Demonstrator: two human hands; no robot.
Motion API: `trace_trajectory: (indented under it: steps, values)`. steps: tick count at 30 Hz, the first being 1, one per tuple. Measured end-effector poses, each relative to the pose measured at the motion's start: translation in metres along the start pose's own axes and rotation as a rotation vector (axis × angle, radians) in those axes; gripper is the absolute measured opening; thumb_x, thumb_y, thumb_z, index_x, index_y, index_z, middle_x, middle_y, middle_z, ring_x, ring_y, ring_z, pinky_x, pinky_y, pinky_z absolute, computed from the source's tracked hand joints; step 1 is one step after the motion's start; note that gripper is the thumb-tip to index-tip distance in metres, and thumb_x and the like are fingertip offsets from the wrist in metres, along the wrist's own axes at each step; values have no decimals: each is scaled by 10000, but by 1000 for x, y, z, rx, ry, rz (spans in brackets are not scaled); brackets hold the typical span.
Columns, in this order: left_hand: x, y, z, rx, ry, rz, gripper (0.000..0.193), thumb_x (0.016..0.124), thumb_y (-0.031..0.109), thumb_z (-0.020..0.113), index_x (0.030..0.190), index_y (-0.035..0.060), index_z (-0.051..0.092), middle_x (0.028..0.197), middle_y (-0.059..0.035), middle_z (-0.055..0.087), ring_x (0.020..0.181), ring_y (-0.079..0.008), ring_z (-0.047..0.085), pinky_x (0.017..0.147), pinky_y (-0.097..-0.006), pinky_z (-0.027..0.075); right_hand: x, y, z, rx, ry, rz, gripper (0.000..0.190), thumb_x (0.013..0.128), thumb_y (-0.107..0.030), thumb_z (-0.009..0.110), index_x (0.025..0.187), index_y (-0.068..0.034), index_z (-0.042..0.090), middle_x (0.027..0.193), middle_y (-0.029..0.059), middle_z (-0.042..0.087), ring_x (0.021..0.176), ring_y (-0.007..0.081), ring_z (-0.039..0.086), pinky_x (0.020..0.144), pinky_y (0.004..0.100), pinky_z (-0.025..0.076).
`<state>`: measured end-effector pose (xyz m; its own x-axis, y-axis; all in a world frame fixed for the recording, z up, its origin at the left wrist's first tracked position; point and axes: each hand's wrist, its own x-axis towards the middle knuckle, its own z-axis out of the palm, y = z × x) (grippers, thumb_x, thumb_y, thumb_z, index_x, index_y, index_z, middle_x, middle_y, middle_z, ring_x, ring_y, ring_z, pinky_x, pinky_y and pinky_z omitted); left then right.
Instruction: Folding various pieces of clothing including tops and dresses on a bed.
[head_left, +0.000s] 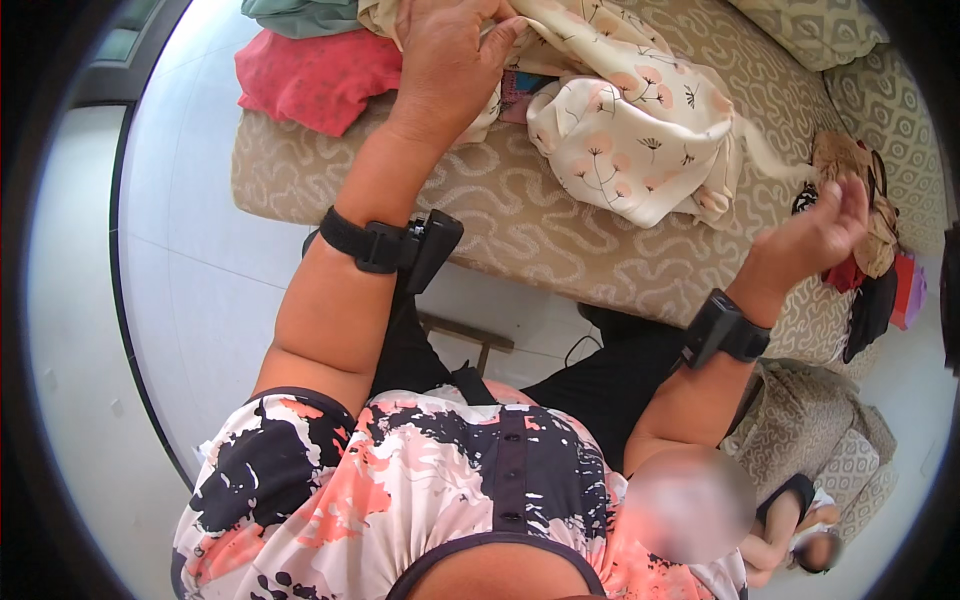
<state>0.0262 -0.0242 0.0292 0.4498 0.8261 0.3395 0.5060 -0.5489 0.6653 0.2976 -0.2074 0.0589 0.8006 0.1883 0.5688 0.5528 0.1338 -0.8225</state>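
Observation:
A cream cloth (637, 146) printed with peach flowers and dark stems lies loosely bunched on the patterned sofa seat (559, 259). My left hand (454, 64) is at the top of the view, its thumb and fingers pinching a fold of this cloth. Its fingertips are partly cut off by the frame's edge. To the right, my right hand (814, 225) hovers over the seat, fingers slightly curled. A blurred pale strip (772, 154) runs from the cloth towards its thumb; whether the fingers grip it is unclear.
A red cloth (319, 79) and a grey-green cloth (304, 15) lie left of my left hand. Bags and small items (862, 195) crowd the seat's right end beside patterned cushions (889, 127). Another person (795, 525) is at the lower right, by a second sofa (802, 427).

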Motion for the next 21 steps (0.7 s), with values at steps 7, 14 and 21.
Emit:
trace_trajectory:
  steps: [7,14,21]
  values:
    - [0,18,-6,-735,204,10,137,948,134,590,933,4,630,1034,-132,694,890,-238,648,827,-347,505,-47,-8,42,-162,-683,-279,326,861,-118,679,1170,-39,615,1261,148,593,1189,298,537,1031,374,392]
    - [5,8,-26,-1749,-30,-323,329,991,237,514,1191,-15,584,1118,-161,673,1011,-268,664,920,-404,540,-64,3,53,-436,-836,-491,300,818,-95,696,1110,-49,641,1189,146,625,1120,346,563,966,424,435]
    - [6,0,-31,-1917,-186,-376,404,989,299,507,1226,-22,569,1166,-176,657,1072,-297,639,972,-439,507,-42,1,36,-215,-555,-62,159,935,-70,573,1054,0,652,885,61,660,795,120,580,730,245,464]
